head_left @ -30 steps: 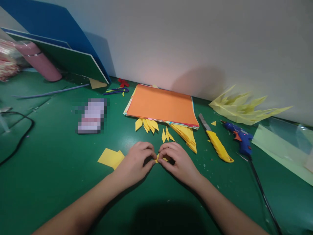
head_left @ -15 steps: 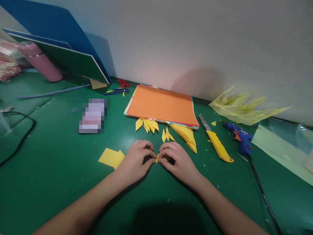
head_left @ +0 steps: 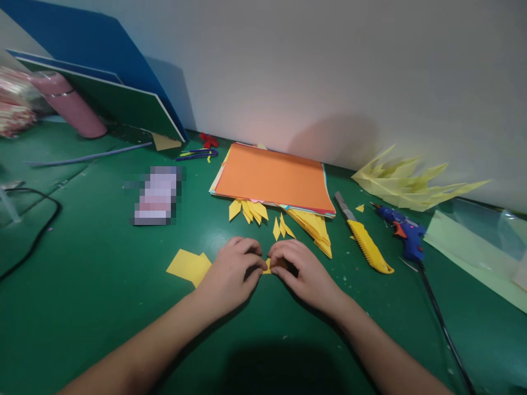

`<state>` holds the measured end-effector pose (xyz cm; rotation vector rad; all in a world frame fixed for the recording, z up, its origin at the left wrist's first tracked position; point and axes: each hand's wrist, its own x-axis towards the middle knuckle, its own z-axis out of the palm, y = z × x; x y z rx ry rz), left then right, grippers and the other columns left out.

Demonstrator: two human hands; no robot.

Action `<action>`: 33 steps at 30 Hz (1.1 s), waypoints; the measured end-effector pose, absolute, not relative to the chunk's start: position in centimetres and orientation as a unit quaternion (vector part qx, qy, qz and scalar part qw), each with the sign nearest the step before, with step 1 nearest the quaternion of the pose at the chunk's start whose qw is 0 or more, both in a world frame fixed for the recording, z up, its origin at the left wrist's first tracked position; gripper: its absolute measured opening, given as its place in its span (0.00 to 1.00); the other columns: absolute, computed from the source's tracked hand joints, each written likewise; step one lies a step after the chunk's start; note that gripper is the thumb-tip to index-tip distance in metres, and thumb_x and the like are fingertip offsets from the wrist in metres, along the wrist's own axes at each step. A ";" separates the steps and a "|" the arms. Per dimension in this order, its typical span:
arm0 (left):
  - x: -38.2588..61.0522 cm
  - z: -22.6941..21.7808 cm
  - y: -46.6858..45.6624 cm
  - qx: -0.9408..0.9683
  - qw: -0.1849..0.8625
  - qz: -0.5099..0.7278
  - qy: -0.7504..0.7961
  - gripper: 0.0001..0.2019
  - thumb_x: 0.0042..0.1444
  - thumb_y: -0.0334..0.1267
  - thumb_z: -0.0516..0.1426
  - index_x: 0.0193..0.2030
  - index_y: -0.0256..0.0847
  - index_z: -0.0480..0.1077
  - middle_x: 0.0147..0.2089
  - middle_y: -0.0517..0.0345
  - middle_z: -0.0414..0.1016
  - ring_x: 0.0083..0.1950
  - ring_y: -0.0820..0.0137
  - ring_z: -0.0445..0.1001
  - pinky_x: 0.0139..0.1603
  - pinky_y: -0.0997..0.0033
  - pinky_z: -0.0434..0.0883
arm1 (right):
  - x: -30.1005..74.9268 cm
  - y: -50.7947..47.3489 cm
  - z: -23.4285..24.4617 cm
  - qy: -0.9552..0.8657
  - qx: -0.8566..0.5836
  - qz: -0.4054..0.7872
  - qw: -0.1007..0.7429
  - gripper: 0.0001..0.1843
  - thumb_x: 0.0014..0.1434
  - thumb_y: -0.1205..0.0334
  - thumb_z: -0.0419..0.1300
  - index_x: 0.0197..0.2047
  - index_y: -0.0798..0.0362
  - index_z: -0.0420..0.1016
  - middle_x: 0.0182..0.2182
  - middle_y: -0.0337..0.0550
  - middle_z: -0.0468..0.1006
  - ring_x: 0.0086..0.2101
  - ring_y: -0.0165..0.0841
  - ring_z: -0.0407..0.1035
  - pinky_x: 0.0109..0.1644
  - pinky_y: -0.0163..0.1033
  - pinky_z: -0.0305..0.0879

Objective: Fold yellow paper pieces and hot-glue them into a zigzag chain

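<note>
A small piece of yellow paper [head_left: 267,267] lies low over the table, mostly covered by fingers. My left hand [head_left: 234,270] is closed, its thumb and fingertips pinching the left side of the paper. From the right, my right hand [head_left: 302,270] curls closed over the paper's other side. Beside my left wrist rest some flat yellow paper sheets [head_left: 185,265]. Just beyond the hands are several folded yellow paper pieces [head_left: 249,210], a few slim yellow diamonds [head_left: 276,228] and a stack of folded yellow triangles [head_left: 315,227].
An orange-topped paper stack [head_left: 275,175] lies at the back. To the right are a yellow utility knife [head_left: 366,244], a blue glue gun [head_left: 405,233] with its cord and a spiky yellow paper form [head_left: 403,181]. A blurred flat object [head_left: 158,195] and a pink bottle [head_left: 72,107] are left.
My fingertips have drawn slightly apart, so a little more of the yellow paper shows between them. Everything else stays in place.
</note>
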<state>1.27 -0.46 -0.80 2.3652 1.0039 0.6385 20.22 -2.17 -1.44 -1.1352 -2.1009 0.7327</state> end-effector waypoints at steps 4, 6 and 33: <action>1.1 -0.8 -0.3 0.906 0.217 0.230 0.282 0.11 0.62 0.28 0.50 0.36 0.37 0.73 0.42 0.51 0.73 0.45 0.65 0.69 0.47 0.62 0.68 | 20.4 -2.3 -1.4 -0.808 -0.410 0.276 0.320 0.10 0.60 0.75 0.52 0.33 0.50 0.66 0.35 0.43 0.75 0.39 0.35 0.68 0.44 0.43 0.64; 1.0 -0.8 -0.3 0.922 0.210 0.202 0.257 0.13 0.63 0.28 0.47 0.38 0.35 0.72 0.40 0.50 0.73 0.43 0.66 0.70 0.45 0.64 0.69 | 20.4 -2.4 -1.5 -0.811 -0.409 0.264 0.323 0.10 0.60 0.75 0.51 0.35 0.50 0.66 0.38 0.44 0.75 0.41 0.36 0.68 0.46 0.43 0.64; 0.5 -0.4 -0.6 0.961 0.119 0.121 0.217 0.14 0.61 0.26 0.46 0.47 0.34 0.70 0.48 0.47 0.72 0.52 0.61 0.70 0.55 0.56 0.69 | 20.9 -2.5 -2.7 -0.768 -0.524 0.084 0.359 0.15 0.61 0.72 0.49 0.41 0.53 0.76 0.34 0.46 0.76 0.36 0.37 0.68 0.39 0.43 0.66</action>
